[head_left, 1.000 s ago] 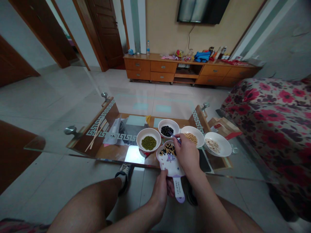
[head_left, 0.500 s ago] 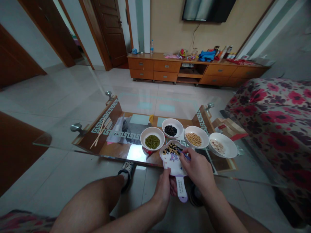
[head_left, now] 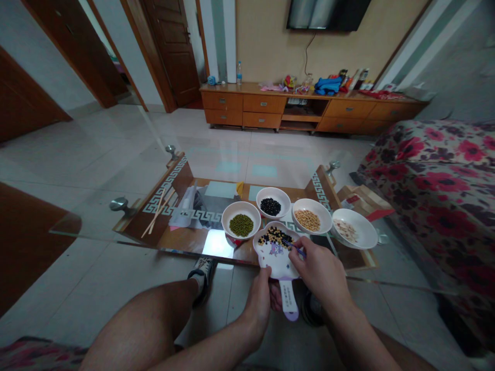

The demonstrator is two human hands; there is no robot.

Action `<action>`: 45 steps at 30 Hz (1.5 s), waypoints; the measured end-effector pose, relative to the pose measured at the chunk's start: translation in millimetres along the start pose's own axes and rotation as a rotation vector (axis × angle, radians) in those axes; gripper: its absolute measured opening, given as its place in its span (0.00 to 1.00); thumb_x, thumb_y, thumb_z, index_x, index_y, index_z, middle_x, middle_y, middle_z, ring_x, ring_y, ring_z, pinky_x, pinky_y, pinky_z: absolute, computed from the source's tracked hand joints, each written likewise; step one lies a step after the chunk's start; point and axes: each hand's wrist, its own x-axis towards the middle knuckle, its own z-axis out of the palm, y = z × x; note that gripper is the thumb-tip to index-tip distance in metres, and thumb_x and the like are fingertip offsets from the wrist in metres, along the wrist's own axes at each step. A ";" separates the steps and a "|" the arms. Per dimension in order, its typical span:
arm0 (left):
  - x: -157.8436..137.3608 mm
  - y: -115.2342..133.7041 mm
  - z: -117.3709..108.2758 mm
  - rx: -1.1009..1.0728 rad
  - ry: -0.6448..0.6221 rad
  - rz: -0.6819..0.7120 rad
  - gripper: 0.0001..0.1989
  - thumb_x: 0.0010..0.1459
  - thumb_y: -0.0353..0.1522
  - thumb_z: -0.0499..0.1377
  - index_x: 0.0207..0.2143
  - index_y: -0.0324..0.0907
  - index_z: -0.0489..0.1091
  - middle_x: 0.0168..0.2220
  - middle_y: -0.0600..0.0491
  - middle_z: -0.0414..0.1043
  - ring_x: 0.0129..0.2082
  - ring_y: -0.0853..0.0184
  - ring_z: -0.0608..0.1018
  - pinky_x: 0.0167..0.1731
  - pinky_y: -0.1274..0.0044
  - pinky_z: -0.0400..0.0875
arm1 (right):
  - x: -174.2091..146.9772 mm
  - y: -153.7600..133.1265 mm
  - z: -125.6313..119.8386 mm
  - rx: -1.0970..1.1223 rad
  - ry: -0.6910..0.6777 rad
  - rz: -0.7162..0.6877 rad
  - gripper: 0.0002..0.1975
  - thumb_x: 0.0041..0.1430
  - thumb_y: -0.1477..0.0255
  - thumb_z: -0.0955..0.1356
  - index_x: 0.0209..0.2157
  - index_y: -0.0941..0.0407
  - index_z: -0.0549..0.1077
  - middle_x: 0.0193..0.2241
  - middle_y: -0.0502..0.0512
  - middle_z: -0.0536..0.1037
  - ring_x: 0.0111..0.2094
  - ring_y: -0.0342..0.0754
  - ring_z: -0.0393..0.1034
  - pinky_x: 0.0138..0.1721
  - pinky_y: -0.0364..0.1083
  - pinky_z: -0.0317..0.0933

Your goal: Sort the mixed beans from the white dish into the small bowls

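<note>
My left hand (head_left: 258,294) grips the lower left edge of a white tray (head_left: 273,264) with a purple rim, a cartoon print and a short handle. Mixed black and yellow beans (head_left: 275,237) lie across its far part. In my right hand (head_left: 320,265) a thin purple tool (head_left: 298,251) is pinched, its tip among those beans; the fingers hide part of it. Beyond the tray stand white bowls: one with green beans (head_left: 241,225), one with black beans (head_left: 270,207), one with yellow beans (head_left: 307,220). A further bowl (head_left: 365,234) holds pale flat pieces.
The bowls stand on a glass table (head_left: 88,234) with a wooden shelf beneath. Wooden chopsticks (head_left: 157,215) lie at the left, and a brown paper bag (head_left: 363,201) is at the right. Past it is a flower-patterned sofa (head_left: 436,180); a wooden cabinet (head_left: 263,111) runs along the far wall.
My right hand and the purple tool have shifted slightly to the right over the tray. My left hand keeps its hold, and the bowls stand as before; the view has tilted a little.
</note>
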 end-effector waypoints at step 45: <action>-1.4 3.0 -0.4 -0.006 0.005 -0.007 0.33 0.40 0.63 0.50 0.16 0.41 0.65 0.13 0.53 0.61 0.14 0.71 0.64 0.20 0.77 0.56 | 0.7 0.5 -2.2 -0.048 -0.080 0.019 0.09 0.60 0.66 0.63 0.36 0.52 0.73 0.28 0.53 0.79 0.29 0.48 0.73 0.26 0.44 0.47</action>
